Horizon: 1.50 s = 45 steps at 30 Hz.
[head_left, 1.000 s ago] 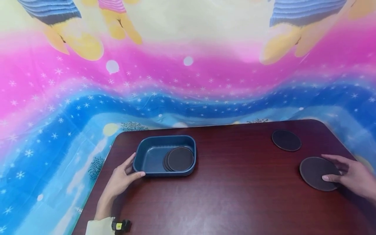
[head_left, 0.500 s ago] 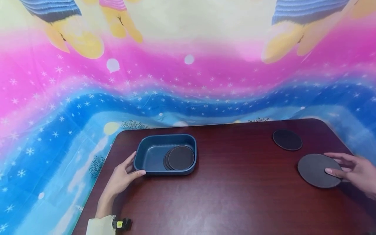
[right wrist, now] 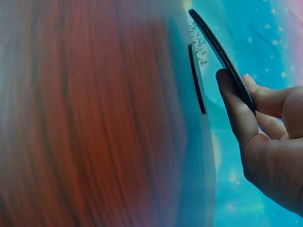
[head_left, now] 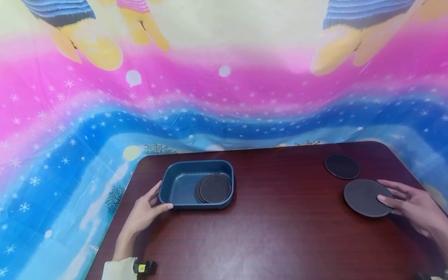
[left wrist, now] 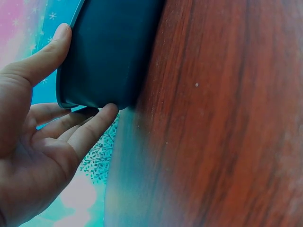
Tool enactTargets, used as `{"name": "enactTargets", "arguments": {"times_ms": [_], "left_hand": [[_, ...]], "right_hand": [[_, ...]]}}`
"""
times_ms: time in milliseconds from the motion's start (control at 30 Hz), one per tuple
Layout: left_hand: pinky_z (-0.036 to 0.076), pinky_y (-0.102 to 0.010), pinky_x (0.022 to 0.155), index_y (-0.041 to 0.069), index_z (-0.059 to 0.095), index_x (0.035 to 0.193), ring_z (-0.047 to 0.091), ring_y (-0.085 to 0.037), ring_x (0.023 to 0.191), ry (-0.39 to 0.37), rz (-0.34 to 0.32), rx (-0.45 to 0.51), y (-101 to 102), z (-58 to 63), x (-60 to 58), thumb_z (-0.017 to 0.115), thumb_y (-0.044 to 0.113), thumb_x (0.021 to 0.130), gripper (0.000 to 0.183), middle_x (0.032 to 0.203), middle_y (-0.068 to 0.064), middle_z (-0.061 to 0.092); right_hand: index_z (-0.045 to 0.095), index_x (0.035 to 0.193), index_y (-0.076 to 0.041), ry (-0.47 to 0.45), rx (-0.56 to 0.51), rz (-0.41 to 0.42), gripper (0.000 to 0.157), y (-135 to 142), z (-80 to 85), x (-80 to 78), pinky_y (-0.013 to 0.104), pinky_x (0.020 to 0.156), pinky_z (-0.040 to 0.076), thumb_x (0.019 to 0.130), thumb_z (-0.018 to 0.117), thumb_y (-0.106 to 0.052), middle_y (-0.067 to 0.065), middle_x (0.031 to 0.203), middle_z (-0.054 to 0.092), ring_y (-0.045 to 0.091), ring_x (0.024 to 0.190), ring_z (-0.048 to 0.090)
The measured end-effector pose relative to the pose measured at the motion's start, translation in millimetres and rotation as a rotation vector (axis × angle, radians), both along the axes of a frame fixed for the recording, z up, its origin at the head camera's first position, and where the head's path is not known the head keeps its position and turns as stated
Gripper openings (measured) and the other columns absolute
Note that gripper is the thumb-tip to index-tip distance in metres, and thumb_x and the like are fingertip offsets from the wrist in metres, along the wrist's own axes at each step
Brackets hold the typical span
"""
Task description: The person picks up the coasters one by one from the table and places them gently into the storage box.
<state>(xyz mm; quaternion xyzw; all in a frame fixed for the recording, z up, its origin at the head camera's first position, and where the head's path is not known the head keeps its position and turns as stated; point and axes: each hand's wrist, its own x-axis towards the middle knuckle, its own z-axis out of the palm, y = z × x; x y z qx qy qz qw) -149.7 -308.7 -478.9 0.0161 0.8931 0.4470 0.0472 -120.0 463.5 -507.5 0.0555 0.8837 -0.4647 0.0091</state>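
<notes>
A blue rectangular tub (head_left: 182,187) stands on the table at the left. Several dark round coasters (head_left: 215,188) lie overlapped in its right end. My left hand (head_left: 144,213) holds the tub's near left corner, thumb on the front wall and fingers on the left side, as the left wrist view also shows. Over the table's right side, my right hand (head_left: 414,206) pinches another dark round coaster (head_left: 364,197) between thumb and fingers. In the right wrist view this coaster (right wrist: 222,54) is raised off the table and tilted. Behind it, one more coaster (head_left: 342,167) lies flat on the table.
The dark red wooden table (head_left: 273,217) has rounded far corners. A patterned cloth (head_left: 224,97) with snowflakes hangs right behind its far edge and along the sides. A black band (head_left: 145,267) is on the left wrist, by a pale sleeve (head_left: 119,269).
My right hand has lifted the coaster from the table's right side and carried it slightly left and away from me. My left hand and the tub have stayed in place.
</notes>
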Motion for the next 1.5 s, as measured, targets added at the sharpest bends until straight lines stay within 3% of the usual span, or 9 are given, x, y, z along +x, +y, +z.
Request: {"name": "enactTargets", "arguments": {"times_ms": [67, 200, 467, 700, 1033, 1233, 1500], "left_hand": [[0.062, -0.042, 0.101, 0.016, 0.024, 0.173, 0.059, -0.041, 0.143, 0.001, -0.001, -0.001, -0.1, 0.0, 0.1, 0.083, 0.031, 0.097, 0.098, 0.163, -0.023, 0.051], [0.062, -0.039, 0.1, 0.017, 0.024, 0.173, 0.059, -0.041, 0.144, 0.001, -0.003, -0.002, -0.8, -0.4, -0.3, 0.083, 0.031, 0.097, 0.097, 0.164, -0.023, 0.05], [0.063, -0.038, 0.099, 0.018, 0.023, 0.173, 0.057, -0.042, 0.145, -0.014, -0.002, 0.006, -2.3, -0.4, 0.2, 0.083, 0.032, 0.097, 0.098, 0.166, -0.023, 0.047], [0.063, -0.036, 0.099, 0.017, 0.022, 0.173, 0.055, -0.042, 0.146, -0.026, -0.002, 0.014, -2.7, -0.4, 1.1, 0.082, 0.032, 0.098, 0.097, 0.17, -0.021, 0.041], [0.062, -0.033, 0.099, 0.015, 0.021, 0.173, 0.053, -0.043, 0.148, -0.033, -0.015, 0.015, -1.1, 1.8, 2.1, 0.082, 0.032, 0.098, 0.099, 0.172, -0.023, 0.038], [0.061, -0.026, 0.095, 0.014, 0.022, 0.173, 0.054, -0.042, 0.147, -0.019, -0.024, 0.021, 0.4, 2.8, 1.2, 0.082, 0.031, 0.098, 0.098, 0.171, -0.023, 0.04], [0.062, -0.028, 0.096, 0.015, 0.021, 0.173, 0.054, -0.043, 0.147, -0.022, -0.021, 0.013, 0.2, 3.2, 0.9, 0.082, 0.033, 0.098, 0.099, 0.17, -0.023, 0.041]], "right_hand": [[0.037, 0.169, -0.025, 0.017, -0.08, -0.009, 0.069, -6.5, 1.8, -1.9, 0.02, 0.073, 0.062, 0.107, 0.069, -0.021, -0.029, 0.128, 0.054, -0.02, 0.093, 0.064], [0.043, 0.164, -0.025, 0.014, -0.204, -0.016, 0.066, -20.5, 8.3, -7.0, 0.021, 0.071, 0.063, 0.105, 0.07, -0.014, -0.042, 0.113, 0.054, -0.008, 0.09, 0.074], [0.063, 0.143, -0.032, 0.023, -0.509, 0.023, 0.051, -34.8, 17.0, -15.7, 0.025, 0.07, 0.064, 0.103, 0.07, -0.002, -0.031, 0.113, 0.071, 0.001, 0.091, 0.079], [0.07, 0.135, -0.031, 0.02, -0.682, 0.057, 0.05, -47.5, 26.7, -21.7, 0.027, 0.073, 0.065, 0.103, 0.066, 0.006, -0.022, 0.115, 0.077, 0.006, 0.094, 0.08], [0.062, 0.146, -0.027, 0.016, -0.627, 0.045, 0.05, -58.9, 34.1, -26.8, 0.025, 0.075, 0.065, 0.103, 0.07, -0.002, -0.027, 0.116, 0.074, 0.002, 0.095, 0.079], [0.066, 0.138, -0.033, 0.018, -0.633, 0.029, 0.046, -60.8, 36.1, -26.3, 0.024, 0.073, 0.065, 0.103, 0.07, -0.002, -0.027, 0.114, 0.074, 0.003, 0.093, 0.08], [0.067, 0.135, -0.033, 0.022, -0.666, 0.046, 0.046, -72.7, 36.6, -30.1, 0.024, 0.074, 0.065, 0.103, 0.068, 0.0, -0.024, 0.114, 0.076, 0.004, 0.093, 0.08]]}}
